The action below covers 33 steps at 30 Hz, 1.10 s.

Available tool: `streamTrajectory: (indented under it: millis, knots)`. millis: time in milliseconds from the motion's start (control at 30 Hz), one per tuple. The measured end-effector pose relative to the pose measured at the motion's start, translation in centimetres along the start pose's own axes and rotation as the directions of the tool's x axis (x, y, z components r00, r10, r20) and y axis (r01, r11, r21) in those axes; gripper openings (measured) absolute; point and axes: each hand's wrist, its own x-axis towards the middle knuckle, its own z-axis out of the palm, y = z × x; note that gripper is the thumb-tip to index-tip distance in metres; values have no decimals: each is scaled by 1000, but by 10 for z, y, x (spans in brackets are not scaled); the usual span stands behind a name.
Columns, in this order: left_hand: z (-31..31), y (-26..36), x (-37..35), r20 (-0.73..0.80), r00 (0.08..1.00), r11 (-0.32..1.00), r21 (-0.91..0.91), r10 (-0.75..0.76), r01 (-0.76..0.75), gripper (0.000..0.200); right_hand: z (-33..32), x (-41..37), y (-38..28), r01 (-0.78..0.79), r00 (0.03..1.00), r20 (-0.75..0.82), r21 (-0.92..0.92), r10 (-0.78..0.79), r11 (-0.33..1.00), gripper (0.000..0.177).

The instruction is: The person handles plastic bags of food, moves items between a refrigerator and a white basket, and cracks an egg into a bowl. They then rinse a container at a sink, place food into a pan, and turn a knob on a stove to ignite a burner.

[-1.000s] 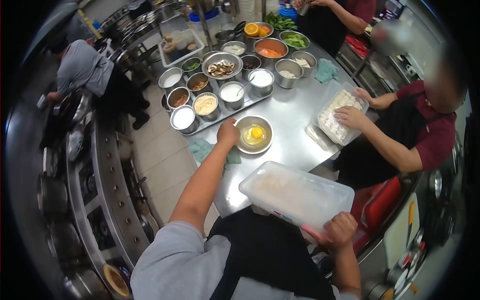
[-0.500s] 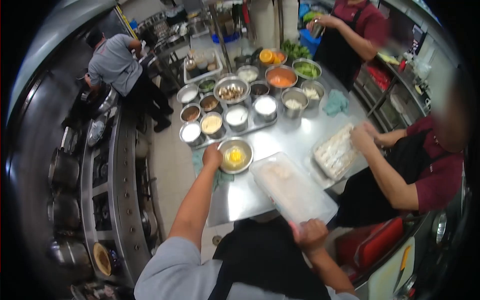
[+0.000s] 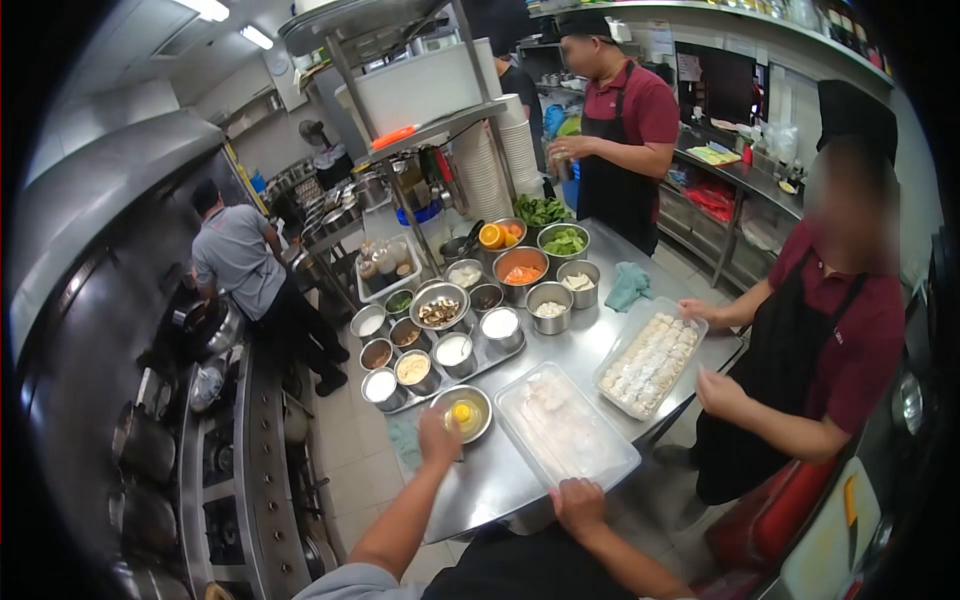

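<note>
At the near end of the steel desk (image 3: 470, 495), the person's two forearms are slanting forward from the bottom of the view. The left hand (image 3: 437, 437) is arching over the lower left rim of a metal bowl (image 3: 484, 400), back uppermost; it is blurring, and whether its fingers are clamping the rim one cannot tell. The bowl is standing on the desk, holding an egg (image 3: 463, 411) with its yolk showing. The right hand (image 3: 579, 505) is gripping the near edge of a translucent tub (image 3: 560, 425), fingers curling over it, the forearm angling in from the lower right. This tub is lying just right of the bowl, its long sides running away from the person. A green cloth (image 3: 404, 443) is lying just beside the left hand, and a tray (image 3: 487, 366) of metal pots (image 3: 421, 385) is standing beyond the bowl. Farther right, a co-worker's hand (image 3: 697, 313) is touching a second tub (image 3: 622, 408) of pale pieces.
</note>
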Motion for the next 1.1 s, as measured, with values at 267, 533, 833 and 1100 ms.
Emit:
streamTrajectory:
  millis: [267,533,833,1100]
  knots:
    - [62,84,-96,476,863,850,-374,-168,372,61,-56,6,73,-398,816,-379,178,435,900,29]
    - [64,119,-92,450,822,818,-282,-349,501,56,-56,-2,100,-648,732,49,356,679,673,30]
    - [65,177,-97,144,990,993,114,8,-25,74,-34,-9,134,-797,488,531,595,693,105,38]
    - [73,201,-77,569,822,907,326,36,-266,68,-40,-3,134,-811,490,525,568,696,142,33]
